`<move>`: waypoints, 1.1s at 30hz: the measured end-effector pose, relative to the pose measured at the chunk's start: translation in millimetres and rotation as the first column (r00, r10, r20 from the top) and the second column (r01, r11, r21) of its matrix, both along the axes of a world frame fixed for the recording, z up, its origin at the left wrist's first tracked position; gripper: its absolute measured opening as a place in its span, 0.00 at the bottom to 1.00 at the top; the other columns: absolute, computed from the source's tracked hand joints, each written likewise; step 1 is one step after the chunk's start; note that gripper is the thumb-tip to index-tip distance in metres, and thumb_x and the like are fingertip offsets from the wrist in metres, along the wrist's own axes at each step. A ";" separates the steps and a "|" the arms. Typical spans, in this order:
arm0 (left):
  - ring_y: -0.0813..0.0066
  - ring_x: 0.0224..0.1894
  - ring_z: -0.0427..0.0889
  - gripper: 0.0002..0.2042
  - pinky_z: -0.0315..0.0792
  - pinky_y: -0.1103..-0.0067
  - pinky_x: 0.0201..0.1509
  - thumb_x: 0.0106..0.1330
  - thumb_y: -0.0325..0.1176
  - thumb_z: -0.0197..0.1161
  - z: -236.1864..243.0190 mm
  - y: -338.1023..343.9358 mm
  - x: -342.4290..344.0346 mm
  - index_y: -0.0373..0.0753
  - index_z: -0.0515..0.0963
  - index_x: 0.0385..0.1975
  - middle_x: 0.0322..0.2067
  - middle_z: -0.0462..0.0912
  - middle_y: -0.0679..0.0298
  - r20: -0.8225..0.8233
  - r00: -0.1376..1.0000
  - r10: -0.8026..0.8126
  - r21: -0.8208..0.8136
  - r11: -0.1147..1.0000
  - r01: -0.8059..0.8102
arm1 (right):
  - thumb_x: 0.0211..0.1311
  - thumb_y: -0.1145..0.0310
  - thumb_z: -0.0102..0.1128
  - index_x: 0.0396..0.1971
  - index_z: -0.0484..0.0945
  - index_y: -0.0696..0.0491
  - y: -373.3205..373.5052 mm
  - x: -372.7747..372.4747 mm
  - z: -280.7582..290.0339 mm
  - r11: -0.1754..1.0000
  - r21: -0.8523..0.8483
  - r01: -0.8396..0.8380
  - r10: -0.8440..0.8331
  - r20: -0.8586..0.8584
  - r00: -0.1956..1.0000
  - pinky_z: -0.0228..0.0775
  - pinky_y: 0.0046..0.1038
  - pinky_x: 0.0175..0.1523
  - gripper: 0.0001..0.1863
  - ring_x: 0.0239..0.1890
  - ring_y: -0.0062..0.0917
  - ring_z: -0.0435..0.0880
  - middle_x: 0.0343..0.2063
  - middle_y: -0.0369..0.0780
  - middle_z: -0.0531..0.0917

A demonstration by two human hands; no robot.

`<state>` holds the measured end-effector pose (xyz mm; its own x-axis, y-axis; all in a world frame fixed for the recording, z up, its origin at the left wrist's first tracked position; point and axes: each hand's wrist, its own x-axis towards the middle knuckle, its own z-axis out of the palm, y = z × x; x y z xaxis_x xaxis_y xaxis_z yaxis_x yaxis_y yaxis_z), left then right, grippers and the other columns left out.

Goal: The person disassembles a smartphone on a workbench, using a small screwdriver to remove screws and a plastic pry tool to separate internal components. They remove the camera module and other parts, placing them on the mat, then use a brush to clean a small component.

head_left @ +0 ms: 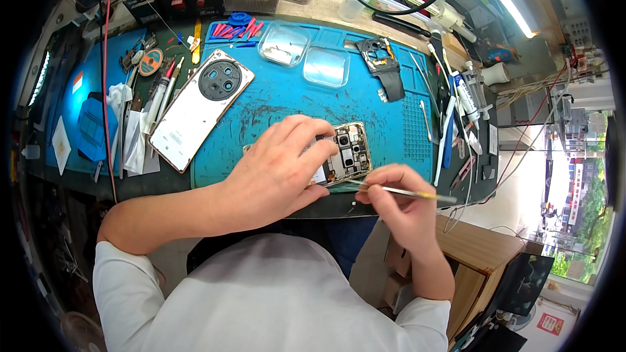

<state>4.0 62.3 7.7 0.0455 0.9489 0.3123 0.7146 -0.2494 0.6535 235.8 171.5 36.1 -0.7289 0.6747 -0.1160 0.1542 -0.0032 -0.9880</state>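
Note:
An opened smartphone (352,150) lies near the front edge of the blue work mat, its cameras and inner parts bare at the right end. My left hand (280,163) spans it, thumb at the near edge and fingers over the far side, and covers most of its left part. In my right hand (401,202) is a slim metal hand tool (417,193), pinched between thumb and fingers. Its thin tip reaches the phone's near right edge; the exact kind of tip is too small to tell. A detached white phone back cover (189,117) with a round black camera ring lies to the left.
Two clear plastic boxes (326,66) stand behind the phone. A black phone part with a flex cable (381,65) lies at the back right. Tools and a white tube (465,96) crowd the right edge. Pens, a solder spool (150,62) and a blue block (96,127) are left.

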 end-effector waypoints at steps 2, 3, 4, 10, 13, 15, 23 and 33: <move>0.48 0.63 0.74 0.36 0.71 0.60 0.65 0.49 0.30 0.83 1.3 -1.2 2.2 0.37 0.75 0.61 0.60 0.75 0.54 -0.005 0.999 0.037 -0.008 0.999 -0.037 | 0.76 0.74 0.63 0.44 0.82 0.63 12.6 -7.8 18.0 0.996 -0.087 -0.014 0.023 0.099 0.995 0.83 0.24 0.44 0.07 0.39 0.20 0.89 0.37 0.39 0.87; 0.48 0.63 0.74 0.38 0.71 0.60 0.66 0.49 0.30 0.83 2.8 -2.7 3.6 0.37 0.73 0.63 0.60 0.75 0.53 -0.014 0.998 0.065 -0.018 0.998 -0.065 | 0.76 0.73 0.63 0.43 0.82 0.63 17.4 -15.7 25.8 0.996 -0.059 -0.064 0.073 0.168 0.983 0.82 0.23 0.43 0.08 0.37 0.20 0.89 0.36 0.39 0.87; 0.48 0.63 0.74 0.40 0.71 0.60 0.66 0.49 0.30 0.84 3.8 -2.5 4.8 0.37 0.72 0.65 0.60 0.74 0.53 -0.019 0.997 0.081 -0.026 0.996 -0.081 | 0.76 0.72 0.63 0.42 0.82 0.63 21.6 -21.9 33.3 0.994 -0.031 -0.104 0.109 0.242 0.964 0.81 0.23 0.41 0.08 0.36 0.19 0.88 0.34 0.39 0.87; 0.50 0.61 0.72 0.47 0.69 0.61 0.65 0.48 0.31 0.85 11.5 -1.4 3.0 0.40 0.68 0.72 0.59 0.72 0.54 -0.097 0.991 0.090 -0.107 0.989 -0.101 | 0.74 0.70 0.64 0.39 0.82 0.62 28.7 -43.5 38.6 0.962 0.126 -0.243 0.163 0.448 0.879 0.75 0.22 0.35 0.09 0.28 0.16 0.84 0.28 0.37 0.85; 0.52 0.60 0.71 0.48 0.68 0.61 0.64 0.48 0.31 0.85 12.8 1.5 5.4 0.41 0.68 0.74 0.58 0.72 0.55 -0.111 0.989 0.100 -0.067 0.992 -0.108 | 0.74 0.70 0.65 0.39 0.81 0.61 24.8 -49.3 42.3 0.924 0.250 -0.290 0.160 0.437 0.885 0.72 0.20 0.34 0.09 0.28 0.12 0.80 0.27 0.34 0.84; 0.52 0.60 0.71 0.49 0.68 0.62 0.64 0.47 0.31 0.85 11.2 1.0 6.7 0.41 0.67 0.74 0.57 0.72 0.56 -0.127 0.985 0.119 -0.047 0.991 -0.126 | 0.73 0.70 0.65 0.38 0.80 0.61 27.2 -52.7 44.6 0.897 0.284 -0.339 0.173 0.479 0.861 0.69 0.20 0.31 0.09 0.25 0.12 0.78 0.25 0.34 0.82; 0.54 0.59 0.71 0.51 0.69 0.63 0.63 0.44 0.30 0.85 11.0 -1.3 11.9 0.42 0.67 0.75 0.56 0.72 0.58 -0.159 0.976 0.147 0.011 0.989 -0.147 | 0.74 0.70 0.65 0.38 0.80 0.61 23.5 -56.5 42.4 0.899 0.286 -0.332 0.158 0.496 0.854 0.68 0.21 0.30 0.08 0.23 0.13 0.77 0.23 0.35 0.82; 0.54 0.59 0.72 0.51 0.73 0.65 0.63 0.44 0.29 0.85 9.2 -1.4 13.3 0.42 0.68 0.74 0.56 0.71 0.57 -0.137 0.979 0.151 0.028 0.988 -0.149 | 0.73 0.68 0.62 0.36 0.81 0.63 23.3 -65.3 51.7 0.866 0.320 -0.384 0.136 0.589 0.796 0.77 0.40 0.34 0.11 0.27 0.44 0.88 0.26 0.51 0.87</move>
<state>17.3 60.9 16.9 -0.0530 0.9425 0.3300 0.8280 -0.1432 0.5421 170.5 194.8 87.8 -0.7856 0.5414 -0.2997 0.5855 0.4935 -0.6431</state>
